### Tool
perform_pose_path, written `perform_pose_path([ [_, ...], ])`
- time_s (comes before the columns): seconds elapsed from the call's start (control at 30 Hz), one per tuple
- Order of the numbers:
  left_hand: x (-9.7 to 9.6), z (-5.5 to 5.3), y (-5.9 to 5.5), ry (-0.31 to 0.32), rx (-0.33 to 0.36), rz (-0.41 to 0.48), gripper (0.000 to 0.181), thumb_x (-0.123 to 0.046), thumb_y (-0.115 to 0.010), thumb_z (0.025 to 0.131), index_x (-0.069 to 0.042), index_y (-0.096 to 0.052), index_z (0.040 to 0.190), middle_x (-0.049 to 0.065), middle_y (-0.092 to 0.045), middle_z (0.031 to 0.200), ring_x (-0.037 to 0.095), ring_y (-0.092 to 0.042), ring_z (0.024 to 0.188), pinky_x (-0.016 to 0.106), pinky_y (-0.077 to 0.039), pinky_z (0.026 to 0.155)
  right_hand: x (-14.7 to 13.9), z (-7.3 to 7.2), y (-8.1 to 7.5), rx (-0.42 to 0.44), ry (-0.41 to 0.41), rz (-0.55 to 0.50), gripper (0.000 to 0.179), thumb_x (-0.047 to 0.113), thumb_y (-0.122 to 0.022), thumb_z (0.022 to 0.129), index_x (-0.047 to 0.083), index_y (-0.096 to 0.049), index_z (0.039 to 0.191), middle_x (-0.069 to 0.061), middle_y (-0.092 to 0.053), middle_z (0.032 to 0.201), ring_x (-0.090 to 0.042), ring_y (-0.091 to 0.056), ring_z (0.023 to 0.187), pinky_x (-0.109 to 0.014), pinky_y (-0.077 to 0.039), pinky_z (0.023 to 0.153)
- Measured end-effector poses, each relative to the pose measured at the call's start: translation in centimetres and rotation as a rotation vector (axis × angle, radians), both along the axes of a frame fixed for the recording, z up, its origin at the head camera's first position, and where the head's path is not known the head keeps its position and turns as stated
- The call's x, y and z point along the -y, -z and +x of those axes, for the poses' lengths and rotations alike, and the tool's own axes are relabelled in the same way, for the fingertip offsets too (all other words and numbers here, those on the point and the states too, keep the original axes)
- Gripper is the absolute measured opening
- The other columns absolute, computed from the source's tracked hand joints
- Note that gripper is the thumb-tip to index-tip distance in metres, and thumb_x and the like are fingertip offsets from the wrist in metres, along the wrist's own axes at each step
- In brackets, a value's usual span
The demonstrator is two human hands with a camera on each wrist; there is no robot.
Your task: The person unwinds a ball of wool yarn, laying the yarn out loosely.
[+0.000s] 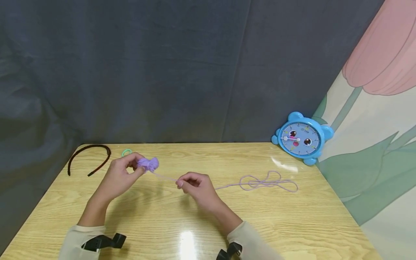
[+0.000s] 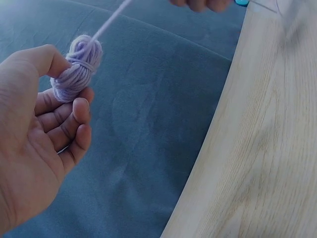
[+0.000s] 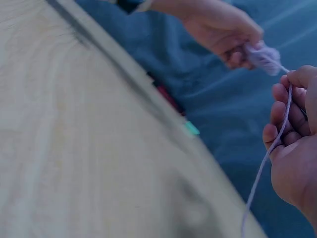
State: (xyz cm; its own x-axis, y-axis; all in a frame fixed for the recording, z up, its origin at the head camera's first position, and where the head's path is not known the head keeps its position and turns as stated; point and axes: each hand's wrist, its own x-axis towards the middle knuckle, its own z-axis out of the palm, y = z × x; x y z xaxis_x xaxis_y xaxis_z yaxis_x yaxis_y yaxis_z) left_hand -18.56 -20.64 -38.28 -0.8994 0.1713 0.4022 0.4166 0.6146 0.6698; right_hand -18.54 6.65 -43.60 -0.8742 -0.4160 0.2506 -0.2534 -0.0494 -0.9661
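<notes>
My left hand [image 1: 121, 177] pinches a small bundle of lilac yarn [image 1: 148, 164] between thumb and fingers, above the table. In the left wrist view the yarn bundle [image 2: 77, 69] has strands wound across its middle. From it a single strand [image 1: 165, 177] runs to my right hand [image 1: 199, 189], whose thumb and forefinger pinch it. The strand passes across the right palm, as the right wrist view shows, and hangs down past the hand. Beyond that hand, the loose yarn tail [image 1: 268, 183] lies in loops on the table.
A dark headband [image 1: 89, 146] lies at the table's back left corner, with a small green ring [image 1: 126, 152] beside it. At the back right, a blue animal-shaped clock [image 1: 301, 138] leans against the wall. A dark curtain [image 1: 146, 72] hangs behind the wooden table [image 1: 156, 231].
</notes>
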Motion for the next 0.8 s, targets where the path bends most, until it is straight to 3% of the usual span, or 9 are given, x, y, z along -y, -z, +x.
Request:
perform_pose_path([
  [0.2,0.0,0.0,0.0,0.005,0.01,-0.02,0.007,-0.008,-0.069,0.096,-0.014,-0.07,0.1,-0.002,-0.064,0.083,0.009,-0.056,0.078,0.025,-0.046,0.069,-2.1,-1.0,-1.7,-0.062,0.122,-0.064,0.022,0.013,-0.066,0.101,-0.008,-0.069,0.105,0.01,-0.069,0.089,-0.006,-0.058,0.075,-0.022,-0.051,0.071],
  [0.47,0.1,0.2,-0.2,0.017,0.003,-0.032,0.009,-0.007,-0.068,0.095,-0.015,-0.069,0.097,-0.004,-0.064,0.084,0.008,-0.055,0.079,0.026,-0.046,0.072,-4.3,-2.5,-2.1,0.001,0.286,-0.106,0.023,0.013,-0.066,0.101,-0.01,-0.067,0.103,0.009,-0.068,0.084,-0.008,-0.056,0.073,-0.021,-0.05,0.074],
  [0.67,0.1,0.4,-0.3,0.021,0.002,-0.026,0.008,-0.008,-0.07,0.094,-0.016,-0.069,0.095,-0.005,-0.064,0.085,0.007,-0.055,0.08,0.026,-0.047,0.073,-5.2,-3.0,-1.8,0.014,0.318,-0.099,0.017,0.017,-0.068,0.101,0.0,-0.069,0.097,0.005,-0.064,0.079,-0.009,-0.055,0.073,-0.023,-0.049,0.078],
  [0.8,0.2,0.4,-0.4,0.016,-0.007,-0.024,0.008,-0.008,-0.07,0.094,-0.016,-0.069,0.094,-0.005,-0.064,0.085,0.006,-0.056,0.08,0.028,-0.048,0.073,-5.9,-3.2,-1.9,0.008,0.32,-0.104,0.019,0.017,-0.067,0.101,-0.002,-0.069,0.098,0.003,-0.063,0.078,-0.01,-0.055,0.074,-0.024,-0.049,0.08],
])
